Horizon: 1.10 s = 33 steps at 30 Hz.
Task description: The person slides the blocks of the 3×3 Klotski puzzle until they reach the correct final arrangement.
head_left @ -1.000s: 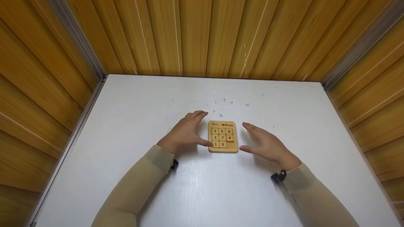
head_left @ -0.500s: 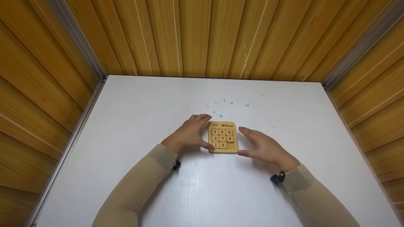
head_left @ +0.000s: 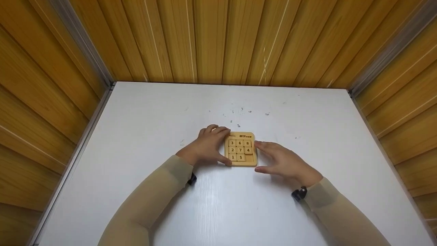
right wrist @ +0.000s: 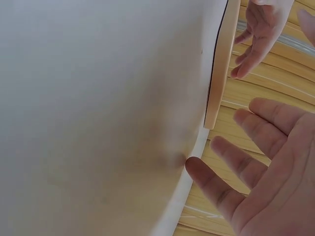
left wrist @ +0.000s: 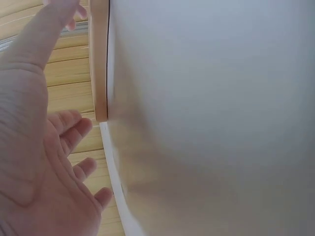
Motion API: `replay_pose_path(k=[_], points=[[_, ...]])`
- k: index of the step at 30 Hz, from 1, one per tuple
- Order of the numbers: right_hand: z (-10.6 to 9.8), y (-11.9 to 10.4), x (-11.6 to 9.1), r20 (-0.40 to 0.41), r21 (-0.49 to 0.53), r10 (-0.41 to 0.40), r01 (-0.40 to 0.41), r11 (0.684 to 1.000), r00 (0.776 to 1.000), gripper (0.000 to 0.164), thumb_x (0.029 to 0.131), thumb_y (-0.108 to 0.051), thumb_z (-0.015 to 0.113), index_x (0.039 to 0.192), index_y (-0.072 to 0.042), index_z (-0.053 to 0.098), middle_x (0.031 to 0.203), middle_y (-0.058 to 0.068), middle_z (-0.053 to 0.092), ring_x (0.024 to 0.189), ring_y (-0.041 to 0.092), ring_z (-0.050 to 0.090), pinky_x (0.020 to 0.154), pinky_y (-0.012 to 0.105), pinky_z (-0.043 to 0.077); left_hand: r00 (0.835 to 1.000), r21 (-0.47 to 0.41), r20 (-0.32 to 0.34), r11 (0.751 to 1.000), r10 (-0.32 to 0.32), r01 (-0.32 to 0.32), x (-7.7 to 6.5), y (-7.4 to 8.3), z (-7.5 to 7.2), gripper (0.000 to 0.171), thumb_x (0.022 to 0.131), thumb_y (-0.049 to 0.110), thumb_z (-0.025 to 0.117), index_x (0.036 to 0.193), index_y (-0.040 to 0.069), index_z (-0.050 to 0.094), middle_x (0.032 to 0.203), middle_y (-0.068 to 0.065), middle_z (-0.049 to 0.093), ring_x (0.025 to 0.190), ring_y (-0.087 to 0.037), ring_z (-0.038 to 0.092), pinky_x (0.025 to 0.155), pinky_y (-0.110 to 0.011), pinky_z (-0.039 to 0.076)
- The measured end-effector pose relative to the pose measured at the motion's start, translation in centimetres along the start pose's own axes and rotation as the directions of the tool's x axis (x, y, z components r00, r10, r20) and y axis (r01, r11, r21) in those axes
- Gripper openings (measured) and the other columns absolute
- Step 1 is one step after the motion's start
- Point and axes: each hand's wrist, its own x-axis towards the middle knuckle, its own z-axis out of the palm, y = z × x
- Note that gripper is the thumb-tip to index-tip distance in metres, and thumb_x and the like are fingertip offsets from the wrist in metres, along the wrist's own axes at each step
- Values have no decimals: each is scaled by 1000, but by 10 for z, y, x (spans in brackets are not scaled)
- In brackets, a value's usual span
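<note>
A wooden number slide puzzle (head_left: 240,163) lies flat on the white table, its number tiles facing up and a bare slot at the lower right. At its left side is my left hand (head_left: 207,147), fingertips by the upper left corner and thumb by the lower left one. My right hand (head_left: 283,158) is on the other side, fingers at the right edge and thumb just off the lower right corner. Seen edge-on in the left wrist view, the puzzle (left wrist: 99,59) is beside my spread fingers. In the right wrist view, my fingers stay straight and apart near the puzzle's edge (right wrist: 223,69).
The white table (head_left: 218,201) has small dark marks behind the puzzle. Yellow wood-plank walls (head_left: 210,41) close in the back and both sides, with metal strips (head_left: 85,41) at the corners. Each wrist wears a black strap device (head_left: 299,193).
Both hands have come in closer to the puzzle, the left moving right and the right moving left. The puzzle and its tiles look the same.
</note>
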Motion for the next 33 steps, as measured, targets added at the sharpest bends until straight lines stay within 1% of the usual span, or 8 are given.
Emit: replay_pose_path(k=[6,9,16,23,27,33], points=[[2,-5,-1,23,-26,-28,29,999,999,100,96,-71,78,174,-18,46,180,6,47,170,40,41,138,66,35,1000,25,14,1000,-2,1,-1,-1,4,126,79,72,95,178,20,37,184,0,38,174,-33,24,144,-59,21],[2,-7,0,37,-42,-31,32,999,999,98,96,-73,77,174,-20,47,180,3,48,170,40,40,137,68,37,1000,25,12,1000,0,0,-1,-2,5,124,79,71,96,177,19,39,183,1,39,174,-33,25,144,-59,21],[2,-10,3,53,-61,-38,41,997,998,94,98,-68,78,172,-20,50,180,-2,48,172,38,38,137,68,37,1000,34,16,999,2,-3,1,-3,5,123,79,71,95,176,18,42,183,2,40,174,-31,25,144,-56,22],[2,-10,5,44,-88,-53,56,995,998,89,97,-68,79,170,-24,55,177,-7,51,172,36,38,136,68,38,1000,17,12,1000,4,-5,2,-3,4,125,78,71,96,176,17,41,183,3,40,175,-31,23,144,-57,21],[3,-9,6,56,-121,-57,63,991,997,87,98,-70,77,168,-23,57,177,-6,51,172,36,38,135,70,39,1000,10,10,1000,3,-3,2,-3,4,125,78,71,96,176,18,41,183,3,40,174,-31,24,144,-57,20],[4,-9,6,77,-145,-54,64,987,996,86,99,-70,75,167,-21,58,179,-6,49,173,36,35,134,70,39,1000,19,6,1000,1,-2,2,-3,4,125,77,73,96,176,18,43,182,4,41,174,-30,25,143,-56,22]])
